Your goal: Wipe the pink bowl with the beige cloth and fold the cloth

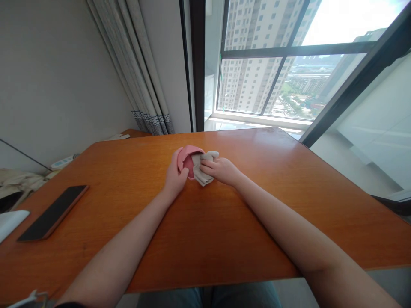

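Observation:
A pink bowl (189,150) is tilted on its side over the far middle of the table, its hollow turned towards me and to the right. My left hand (176,173) grips it by the left side, thumb at the near rim and fingers behind. In my right hand (221,169) is a bunched light grey cloth (204,177), pinched between thumb and fingers. Part of the cloth lies against the bowl's inside and right rim, and a corner hangs below. The bowl's underside is hidden from view.
The wooden table (224,239) spreads under both forearms. A flat black slab with a reddish-brown edge (54,212) lies at the left, beside a white object (13,222). A grey curtain (138,72) and a large window (282,53) stand beyond the far edge.

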Demonstrator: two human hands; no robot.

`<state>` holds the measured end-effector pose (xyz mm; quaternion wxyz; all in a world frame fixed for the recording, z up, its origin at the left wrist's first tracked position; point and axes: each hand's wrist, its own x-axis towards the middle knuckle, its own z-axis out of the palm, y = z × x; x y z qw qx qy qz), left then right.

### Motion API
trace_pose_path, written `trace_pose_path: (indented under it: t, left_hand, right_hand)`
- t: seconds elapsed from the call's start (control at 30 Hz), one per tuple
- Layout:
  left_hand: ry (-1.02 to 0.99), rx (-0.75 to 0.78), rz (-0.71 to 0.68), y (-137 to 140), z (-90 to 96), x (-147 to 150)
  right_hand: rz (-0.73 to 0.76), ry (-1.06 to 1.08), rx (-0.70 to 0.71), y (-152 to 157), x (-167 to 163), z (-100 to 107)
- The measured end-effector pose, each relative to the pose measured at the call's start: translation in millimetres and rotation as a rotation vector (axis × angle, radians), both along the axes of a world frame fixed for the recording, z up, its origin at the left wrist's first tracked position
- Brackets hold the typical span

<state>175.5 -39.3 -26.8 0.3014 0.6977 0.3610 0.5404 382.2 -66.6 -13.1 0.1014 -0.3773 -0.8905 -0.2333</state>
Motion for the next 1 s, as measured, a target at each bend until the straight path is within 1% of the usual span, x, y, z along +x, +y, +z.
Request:
trace_pose_path:
  t: [0.07, 0.13, 0.23, 0.33, 0.43, 0.5, 0.57, 0.63, 0.7, 0.73, 0.8, 0.87, 0.9, 0.97, 1.0]
  left_hand:
    - [0.061, 0.015, -0.018, 3.0, -2.2, -3.5]
    - [0.047, 0.001, 0.007, 3.8, -5.4, -3.0]
    - [-0.073, -0.046, 0.064, -0.3, -11.9, 6.3]
    - [-0.204, -0.106, 0.103, -5.7, -19.1, 17.4]
    - [-0.276, -0.177, 0.123, -5.3, -24.2, 20.1]
    - [-0.255, -0.174, 0.106, -1.4, -24.5, 16.6]
    - [-0.199, -0.129, 0.066, 2.9, -22.2, 11.7]
    - [-0.144, -0.095, 0.014, 5.4, -18.9, 8.4]
    - [-0.148, -0.107, -0.016, 4.3, -15.9, 9.3]
    - [-0.196, -0.142, -0.020, 2.2, -14.8, 11.7]
    - [-0.380, -0.275, -0.046, -4.7, -13.2, 19.7]
    - [-0.573, -0.451, -0.153, -13.3, -12.1, 29.6]
    - [-0.637, -0.525, -0.222, -17.2, -11.7, 33.9]
    - [-0.681, -0.601, -0.323, -22.3, -11.7, 39.1]
    - [-0.683, -0.605, -0.327, -22.8, -12.3, 39.7]
  right_hand:
    - [-0.026, 0.005, -0.007, 0.1, -2.3, -3.4]
    - [-0.055, 0.020, -0.015, -0.4, -7.5, -7.1]
    - [-0.112, 0.091, 0.004, -2.6, -19.7, -10.5]
    - [-0.165, 0.173, 0.010, -6.1, -31.2, -9.6]
    - [-0.137, 0.163, -0.022, -7.4, -31.6, -5.3]
    - [-0.088, 0.116, -0.029, -5.9, -24.1, -2.2]
    - [-0.053, 0.075, -0.012, -3.0, -14.2, -0.6]
    - [-0.052, 0.062, 0.011, -0.1, -7.2, -1.2]
    - [-0.064, 0.067, 0.042, 1.3, -6.6, -3.5]
    - [-0.071, 0.077, 0.060, 1.3, -8.8, -4.9]
    - [-0.104, 0.126, 0.103, -0.4, -16.8, -7.5]
    - [-0.160, 0.201, 0.134, -4.1, -26.3, -9.2]
    - [-0.181, 0.232, 0.138, -6.2, -30.5, -9.8]
    - [-0.196, 0.257, 0.116, -9.8, -36.5, -10.4]
    - [-0.193, 0.251, 0.092, -10.8, -37.8, -10.4]
